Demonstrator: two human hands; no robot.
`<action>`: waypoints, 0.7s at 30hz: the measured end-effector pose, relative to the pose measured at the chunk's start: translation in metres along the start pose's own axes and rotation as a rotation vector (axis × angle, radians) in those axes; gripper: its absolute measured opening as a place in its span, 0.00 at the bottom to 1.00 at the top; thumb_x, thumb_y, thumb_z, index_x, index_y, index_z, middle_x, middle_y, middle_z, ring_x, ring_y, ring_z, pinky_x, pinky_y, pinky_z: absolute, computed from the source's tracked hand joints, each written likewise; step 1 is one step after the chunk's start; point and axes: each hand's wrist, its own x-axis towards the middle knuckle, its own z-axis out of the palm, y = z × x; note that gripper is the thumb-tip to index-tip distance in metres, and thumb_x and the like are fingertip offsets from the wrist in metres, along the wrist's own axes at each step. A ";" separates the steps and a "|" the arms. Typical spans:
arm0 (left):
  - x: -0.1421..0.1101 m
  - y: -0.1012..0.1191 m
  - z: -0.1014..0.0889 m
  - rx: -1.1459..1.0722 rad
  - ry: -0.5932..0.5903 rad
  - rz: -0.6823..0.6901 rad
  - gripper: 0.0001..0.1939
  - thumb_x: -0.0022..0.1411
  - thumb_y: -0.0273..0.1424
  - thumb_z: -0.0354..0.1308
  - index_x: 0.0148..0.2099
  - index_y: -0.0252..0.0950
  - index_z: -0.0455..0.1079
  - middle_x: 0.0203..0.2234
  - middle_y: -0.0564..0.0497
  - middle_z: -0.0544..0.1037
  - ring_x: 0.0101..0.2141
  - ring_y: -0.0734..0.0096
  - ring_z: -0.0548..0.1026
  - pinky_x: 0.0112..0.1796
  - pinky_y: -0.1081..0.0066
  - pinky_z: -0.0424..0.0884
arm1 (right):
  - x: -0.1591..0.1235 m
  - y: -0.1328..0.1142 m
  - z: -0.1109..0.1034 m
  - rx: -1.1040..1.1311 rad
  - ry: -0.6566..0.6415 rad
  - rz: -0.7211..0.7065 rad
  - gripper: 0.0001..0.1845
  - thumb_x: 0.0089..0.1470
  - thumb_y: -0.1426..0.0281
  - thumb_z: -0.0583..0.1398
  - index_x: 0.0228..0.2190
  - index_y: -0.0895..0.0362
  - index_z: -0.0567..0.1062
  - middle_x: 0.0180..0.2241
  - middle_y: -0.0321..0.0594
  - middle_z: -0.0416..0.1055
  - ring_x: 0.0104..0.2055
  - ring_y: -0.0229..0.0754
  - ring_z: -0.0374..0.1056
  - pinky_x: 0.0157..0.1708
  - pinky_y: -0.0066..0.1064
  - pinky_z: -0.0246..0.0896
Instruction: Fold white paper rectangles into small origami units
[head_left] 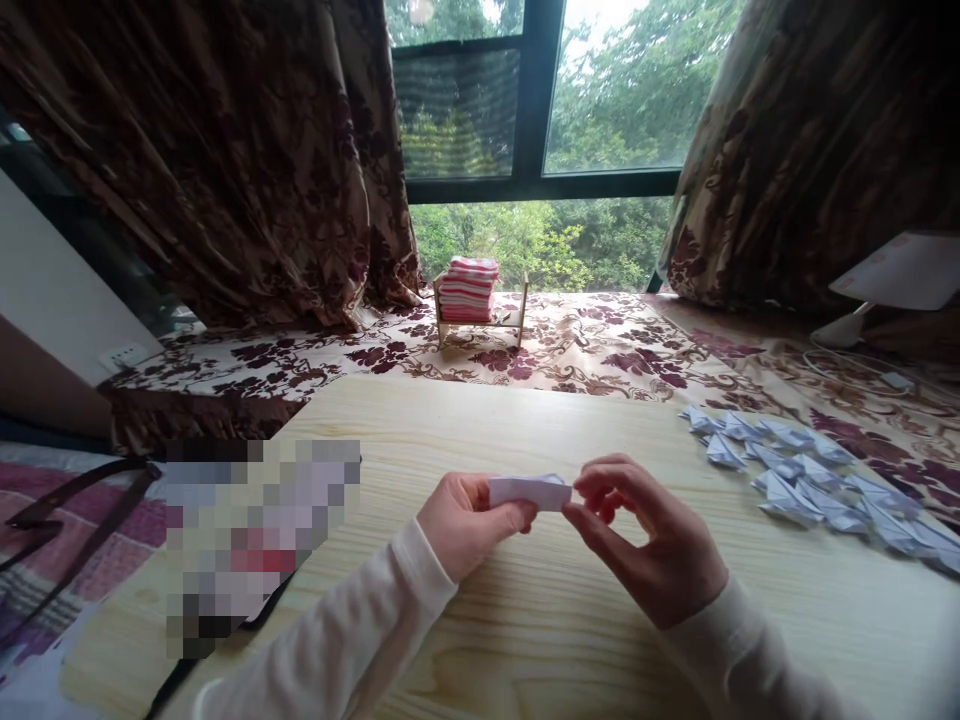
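Note:
A small strip of folded white paper (529,492) is held level above the wooden table, in the middle of the head view. My left hand (474,522) is closed on its left part, the thumb lying along the front and the fingers behind. At the right end of the paper, the thumb and forefinger of my right hand (651,535) pinch its edge, with the other fingers curled above. On the right side of the table lie several folded white paper boats (799,480), grouped in rough rows.
The pale wooden table (540,620) stands against a ledge with a flowered cloth (600,350). A small wooden rack (523,315) there carries stacked pink-striped cloths (469,290). A blurred-out item (262,540) lies at the left. A white lamp (904,270) stands far right.

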 end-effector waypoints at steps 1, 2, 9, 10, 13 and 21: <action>0.000 -0.003 0.001 -0.004 -0.012 -0.013 0.09 0.46 0.33 0.59 0.21 0.31 0.69 0.15 0.54 0.68 0.21 0.77 0.63 0.26 0.74 0.57 | -0.003 0.001 0.000 -0.010 -0.026 -0.017 0.06 0.50 0.76 0.58 0.32 0.57 0.67 0.30 0.37 0.65 0.25 0.33 0.62 0.21 0.26 0.63; 0.000 -0.006 0.001 -0.002 -0.026 -0.023 0.09 0.46 0.32 0.58 0.21 0.31 0.68 0.15 0.55 0.66 0.21 0.77 0.61 0.25 0.74 0.56 | -0.005 0.001 0.000 -0.021 -0.037 -0.029 0.05 0.50 0.77 0.58 0.31 0.57 0.68 0.29 0.37 0.65 0.25 0.32 0.62 0.21 0.26 0.62; -0.006 -0.011 -0.001 0.037 -0.146 -0.041 0.09 0.51 0.32 0.55 0.27 0.31 0.71 0.15 0.57 0.57 0.20 0.80 0.53 0.21 0.74 0.48 | -0.008 -0.002 0.002 -0.071 -0.082 -0.062 0.07 0.49 0.79 0.57 0.31 0.57 0.69 0.39 0.45 0.66 0.35 0.38 0.66 0.26 0.27 0.65; -0.006 -0.011 -0.001 0.050 -0.157 -0.036 0.10 0.52 0.33 0.55 0.27 0.31 0.71 0.15 0.57 0.55 0.19 0.80 0.52 0.21 0.74 0.47 | -0.008 -0.003 0.002 -0.066 -0.104 -0.060 0.07 0.50 0.79 0.56 0.31 0.56 0.69 0.39 0.45 0.67 0.36 0.38 0.67 0.27 0.27 0.66; -0.007 -0.011 -0.002 0.079 -0.175 -0.024 0.10 0.53 0.33 0.54 0.27 0.31 0.72 0.14 0.58 0.53 0.19 0.80 0.50 0.20 0.74 0.46 | -0.009 -0.004 0.001 -0.032 -0.135 -0.065 0.08 0.51 0.79 0.55 0.33 0.56 0.68 0.37 0.44 0.70 0.37 0.39 0.68 0.32 0.29 0.67; -0.007 -0.012 0.000 -0.002 -0.027 -0.008 0.17 0.48 0.31 0.59 0.42 0.30 0.72 0.24 0.51 0.73 0.25 0.75 0.68 0.27 0.75 0.65 | -0.010 -0.009 0.006 -0.050 -0.048 -0.064 0.09 0.49 0.81 0.56 0.31 0.56 0.67 0.29 0.37 0.70 0.25 0.32 0.64 0.25 0.24 0.63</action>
